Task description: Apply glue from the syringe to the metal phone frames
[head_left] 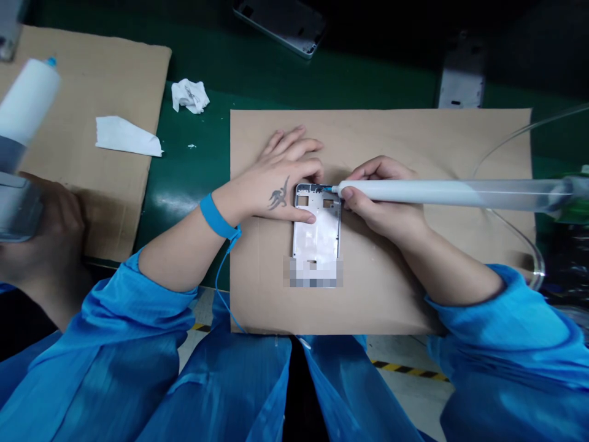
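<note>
A silver phone frame [317,236] lies flat on a cardboard sheet [386,294], its lower end blurred out. My left hand [285,175] holds it: the thumb presses on its face and the index finger bends at its top edge, while the other fingers stretch out over the cardboard. In my right hand [389,212] is a long white glue syringe [414,191], held near the tip between thumb and fingers. Its blue needle tip touches or hovers just over the frame's top edge; I cannot tell which. A blue wrist strap [218,216] with a cord circles my left wrist.
Further phone frames [288,24] lie beyond the cardboard on the green mat [202,172]. Crumpled tissue [190,96] and a torn paper piece [127,136] are at left. A co-worker's hand [55,227] holds a dispenser [23,141] there. A clear tube [515,230] curves at right.
</note>
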The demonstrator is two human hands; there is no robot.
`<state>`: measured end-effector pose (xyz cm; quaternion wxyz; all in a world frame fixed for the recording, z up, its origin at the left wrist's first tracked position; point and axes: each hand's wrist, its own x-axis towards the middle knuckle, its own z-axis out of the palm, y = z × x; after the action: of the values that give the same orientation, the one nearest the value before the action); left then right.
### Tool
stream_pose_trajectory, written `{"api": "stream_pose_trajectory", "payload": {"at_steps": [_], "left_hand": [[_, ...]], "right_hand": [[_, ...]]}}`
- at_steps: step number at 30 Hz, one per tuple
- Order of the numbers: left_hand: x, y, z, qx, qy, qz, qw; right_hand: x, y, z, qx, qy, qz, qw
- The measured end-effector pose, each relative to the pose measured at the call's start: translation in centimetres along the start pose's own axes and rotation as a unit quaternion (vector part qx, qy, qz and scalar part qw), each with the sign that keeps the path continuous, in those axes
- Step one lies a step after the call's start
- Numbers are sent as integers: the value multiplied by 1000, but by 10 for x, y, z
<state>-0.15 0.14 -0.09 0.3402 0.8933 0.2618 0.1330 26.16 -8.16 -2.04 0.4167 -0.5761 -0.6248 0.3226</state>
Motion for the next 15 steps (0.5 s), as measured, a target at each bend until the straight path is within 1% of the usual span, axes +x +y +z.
{"api": "stream_pose_trajectory", "payload": {"at_steps": [8, 15], "left_hand": [[-1, -1, 1, 5, -1, 8, 1000], [0, -2, 2, 10, -4, 10, 1000]], "right_hand": [[0, 2, 0, 3, 6, 6, 1000], [0, 4, 1, -4, 4, -9, 1000]]}}
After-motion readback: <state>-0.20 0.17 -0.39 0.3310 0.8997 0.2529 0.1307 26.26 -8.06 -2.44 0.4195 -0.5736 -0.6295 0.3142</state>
